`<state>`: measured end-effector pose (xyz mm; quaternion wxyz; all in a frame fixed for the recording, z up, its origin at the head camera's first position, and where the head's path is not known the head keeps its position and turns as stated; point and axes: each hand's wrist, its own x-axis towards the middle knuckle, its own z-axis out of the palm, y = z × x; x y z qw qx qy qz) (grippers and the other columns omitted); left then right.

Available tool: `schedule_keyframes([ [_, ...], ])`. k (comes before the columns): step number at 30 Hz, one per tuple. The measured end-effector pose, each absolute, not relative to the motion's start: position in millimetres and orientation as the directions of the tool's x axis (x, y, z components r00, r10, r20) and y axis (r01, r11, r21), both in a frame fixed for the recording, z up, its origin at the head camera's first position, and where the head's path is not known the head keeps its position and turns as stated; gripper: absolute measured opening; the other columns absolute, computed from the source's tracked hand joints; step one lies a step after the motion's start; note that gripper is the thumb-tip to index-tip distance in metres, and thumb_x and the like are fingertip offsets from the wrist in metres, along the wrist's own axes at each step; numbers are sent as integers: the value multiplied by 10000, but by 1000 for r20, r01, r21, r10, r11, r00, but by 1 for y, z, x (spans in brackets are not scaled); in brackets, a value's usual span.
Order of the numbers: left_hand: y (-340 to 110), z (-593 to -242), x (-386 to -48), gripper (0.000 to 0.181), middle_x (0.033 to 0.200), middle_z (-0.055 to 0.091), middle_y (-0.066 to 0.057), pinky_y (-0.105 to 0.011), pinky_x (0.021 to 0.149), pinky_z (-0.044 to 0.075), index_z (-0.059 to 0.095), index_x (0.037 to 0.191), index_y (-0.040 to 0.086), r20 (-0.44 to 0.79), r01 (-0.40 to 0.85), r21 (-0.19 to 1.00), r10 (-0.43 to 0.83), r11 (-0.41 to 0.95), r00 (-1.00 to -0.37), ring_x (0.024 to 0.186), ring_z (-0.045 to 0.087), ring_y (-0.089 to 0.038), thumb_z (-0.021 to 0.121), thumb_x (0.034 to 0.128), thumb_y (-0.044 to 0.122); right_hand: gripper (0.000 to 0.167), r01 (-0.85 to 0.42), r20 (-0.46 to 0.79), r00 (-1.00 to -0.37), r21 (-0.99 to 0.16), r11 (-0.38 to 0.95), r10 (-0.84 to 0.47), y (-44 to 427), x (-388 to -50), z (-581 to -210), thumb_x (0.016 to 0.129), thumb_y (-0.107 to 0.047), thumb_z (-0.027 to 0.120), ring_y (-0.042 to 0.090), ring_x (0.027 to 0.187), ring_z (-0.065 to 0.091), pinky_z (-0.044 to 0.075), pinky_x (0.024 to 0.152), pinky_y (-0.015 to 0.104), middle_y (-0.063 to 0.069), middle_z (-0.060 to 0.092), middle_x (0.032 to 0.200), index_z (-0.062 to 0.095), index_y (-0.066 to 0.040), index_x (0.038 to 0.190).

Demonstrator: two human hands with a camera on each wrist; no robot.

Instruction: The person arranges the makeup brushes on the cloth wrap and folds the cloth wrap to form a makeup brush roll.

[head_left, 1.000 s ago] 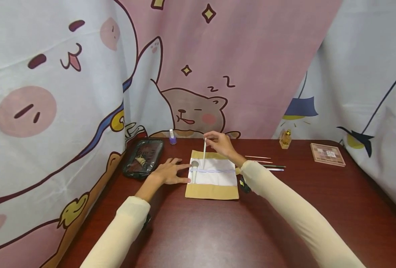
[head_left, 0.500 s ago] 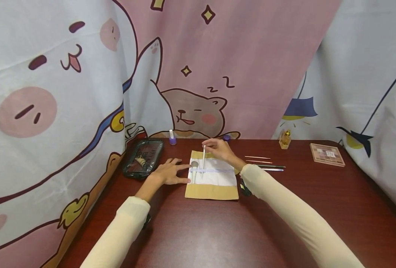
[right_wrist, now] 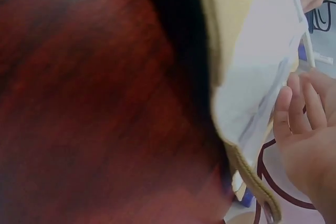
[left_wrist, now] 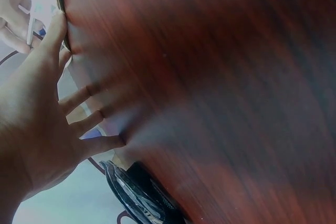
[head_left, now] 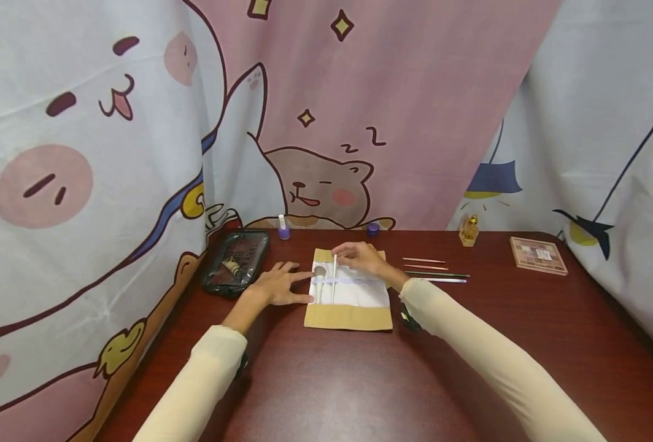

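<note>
A yellow fabric brush roll (head_left: 348, 318) lies unrolled on the table, its white lining facing up and a pale purple band (head_left: 362, 281) running across. At the left of the lining a makeup brush (head_left: 320, 271) with a fluffy grey head sits under the band. My right hand (head_left: 361, 258) pinches the upper end of a slim white stick (head_left: 334, 282), whose lower part reaches down past the band; its tip is too small to identify. With fingers spread, my left hand (head_left: 277, 286) rests at the roll's left edge, thumb and forefinger touching it.
Right of the roll lie several thin sticks (head_left: 436, 274). A black-edged clear pouch (head_left: 235, 261) stands left. Along the back are purple nail polish (head_left: 284, 230), a small purple jar (head_left: 373, 229) and a perfume bottle (head_left: 469, 231). A palette (head_left: 539, 255) lies far right.
My right hand has come down toward me, and the white stick has slid lower past the band. The purple jar behind the hand has come into view. My left hand has stayed put.
</note>
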<state>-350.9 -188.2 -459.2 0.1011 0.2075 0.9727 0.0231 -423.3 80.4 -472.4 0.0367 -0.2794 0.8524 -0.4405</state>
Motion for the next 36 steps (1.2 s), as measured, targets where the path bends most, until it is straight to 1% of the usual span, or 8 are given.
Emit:
schedule_keyframes([
  [7,-188,-457,-350,785,1656,326,-99,-629,1051,443,406,1587,429,-188,401,81,409,913,-893,1499,311,-383,562,904,781,260,-524,235,-787,-743,416,-571,82,-416,-482,982,-55,709,308,1108,727,559,948,430,166,758,1161,721,32,1227],
  [13,-188,-457,-349,778,1646,341,-109,-629,1043,448,426,1580,414,-174,402,87,412,911,-895,1490,323,-386,582,904,766,270,-509,193,-773,-758,409,-604,83,-408,-486,991,-69,702,284,1110,727,566,929,375,147,750,1200,725,15,1247],
  [16,-189,-457,-349,775,1642,345,-116,-632,1037,453,432,1578,410,-170,403,88,412,911,-895,1485,327,-392,585,904,762,274,-506,189,-769,-764,401,-610,83,-405,-487,989,-55,701,288,1111,726,568,928,356,154,747,1204,720,25,1251],
  [21,-188,-457,-348,772,1639,347,-125,-640,1033,452,439,1578,396,-170,404,95,415,910,-894,1480,330,-397,591,909,751,274,-536,221,-752,-753,382,-621,84,-401,-487,973,-22,711,315,1086,729,570,933,389,177,747,1189,715,48,1237],
  [25,-188,-458,-348,770,1637,350,-128,-647,1030,451,450,1574,385,-163,404,105,417,909,-894,1482,327,-401,602,909,742,283,-568,237,-744,-716,405,-625,87,-401,-489,962,-55,734,301,1059,729,567,932,407,159,747,1200,721,29,1232],
  [30,-188,-459,-349,773,1640,350,-119,-644,1035,447,447,1574,394,-157,405,102,416,909,-895,1488,323,-399,598,905,751,315,-563,233,-752,-714,416,-617,94,-401,-490,963,-104,744,318,1122,703,556,960,429,168,729,1239,713,18,1252],
  [34,-188,-460,-349,777,1638,352,-118,-646,1037,443,452,1571,395,-158,404,103,416,909,-896,1486,326,-400,599,900,758,322,-548,228,-750,-741,389,-621,103,-401,-486,963,-62,733,368,1191,663,539,991,468,201,712,1260,697,50,1262],
  [36,-188,-460,-349,776,1636,356,-121,-649,1032,446,459,1567,394,-155,404,105,416,909,-896,1482,330,-402,601,897,759,318,-560,241,-744,-734,384,-623,108,-402,-484,962,-43,727,383,1193,660,539,989,480,215,708,1260,693,68,1258],
])
